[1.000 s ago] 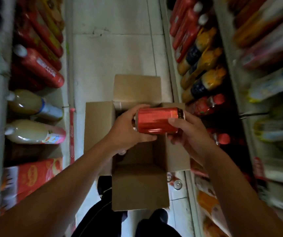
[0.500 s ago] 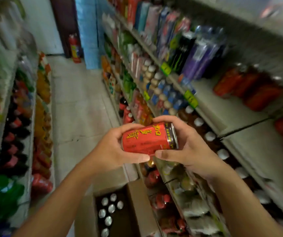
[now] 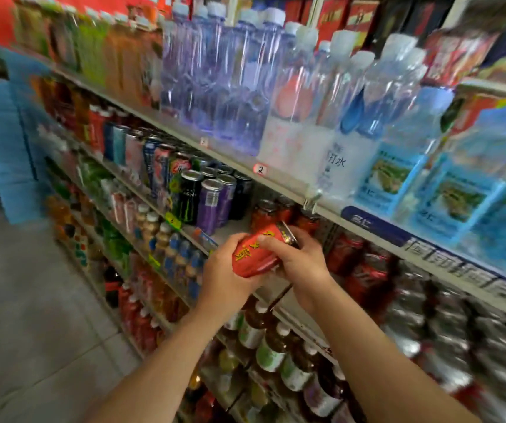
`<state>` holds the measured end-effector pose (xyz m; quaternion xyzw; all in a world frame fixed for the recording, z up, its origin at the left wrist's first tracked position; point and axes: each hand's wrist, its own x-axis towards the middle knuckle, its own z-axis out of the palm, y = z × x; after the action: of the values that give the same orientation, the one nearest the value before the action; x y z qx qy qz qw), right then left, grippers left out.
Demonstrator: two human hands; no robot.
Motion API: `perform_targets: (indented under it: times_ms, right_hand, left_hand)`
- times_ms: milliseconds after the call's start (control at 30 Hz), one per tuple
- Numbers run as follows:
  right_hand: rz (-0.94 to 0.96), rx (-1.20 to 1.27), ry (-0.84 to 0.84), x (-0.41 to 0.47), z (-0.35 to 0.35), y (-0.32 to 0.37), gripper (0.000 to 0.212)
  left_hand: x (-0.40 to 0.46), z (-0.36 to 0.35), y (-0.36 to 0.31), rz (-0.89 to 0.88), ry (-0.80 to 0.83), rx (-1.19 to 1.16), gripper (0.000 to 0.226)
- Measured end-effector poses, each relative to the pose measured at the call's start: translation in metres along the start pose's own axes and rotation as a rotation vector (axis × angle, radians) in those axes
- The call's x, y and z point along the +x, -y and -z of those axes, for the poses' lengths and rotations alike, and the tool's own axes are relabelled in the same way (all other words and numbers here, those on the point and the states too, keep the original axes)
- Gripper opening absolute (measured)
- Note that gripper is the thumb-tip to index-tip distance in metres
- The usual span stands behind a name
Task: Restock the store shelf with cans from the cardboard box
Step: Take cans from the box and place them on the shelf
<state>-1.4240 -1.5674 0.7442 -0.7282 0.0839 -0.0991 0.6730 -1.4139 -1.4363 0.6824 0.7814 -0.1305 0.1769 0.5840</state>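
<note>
Hands both grip one red cylindrical metal can with yellow lettering [image 3: 257, 254], held tilted, silver top toward the shelf. We note the left hand [image 3: 228, 273] wrapped round its base end and the right hand [image 3: 299, 264] curled over its top end. We place the can just in front of the grey metal shelf's front edge [image 3: 279, 288], before a row of matching red cans [image 3: 276, 210] beside tall purple and black cans [image 3: 212, 199].
</note>
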Motion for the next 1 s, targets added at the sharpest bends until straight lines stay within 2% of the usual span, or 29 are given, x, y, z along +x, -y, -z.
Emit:
perform_targets:
  times_ms: [100, 233, 367, 567, 667, 767, 1000]
  right_hand:
    - [0.023, -0.09, -0.056, 0.03, 0.014, -0.002, 0.05]
    - [0.089, -0.419, -0.116, 0.072, 0.027, -0.009, 0.074]
    - [-0.014, -0.659, -0.078, 0.104, 0.031, -0.016, 0.082]
    - [-0.136, -0.646, 0.105, 0.129, 0.031, -0.01, 0.052]
    - [-0.136, -0.675, 0.173, 0.137, 0.03, -0.009, 0.044]
    - [-0.094, -0.712, 0.166, 0.139, 0.03, -0.008, 0.044]
    - [-0.047, -0.739, 0.196, 0.142, 0.03, -0.012, 0.06]
  left_hand:
    - [0.019, -0.033, 0.013, 0.052, 0.091, -0.04, 0.073]
    - [0.038, -0.054, 0.029, 0.064, 0.258, 0.058, 0.069]
    - [0.049, -0.055, 0.044, 0.119, 0.328, 0.182, 0.072]
    - [0.058, -0.057, 0.052, 0.082, 0.362, 0.284, 0.07]
    - [0.06, -0.057, 0.052, 0.066, 0.365, 0.337, 0.068]
    - [0.06, -0.057, 0.052, 0.057, 0.339, 0.333, 0.065]
    - [0.055, -0.052, 0.055, 0.091, 0.318, 0.287, 0.064]
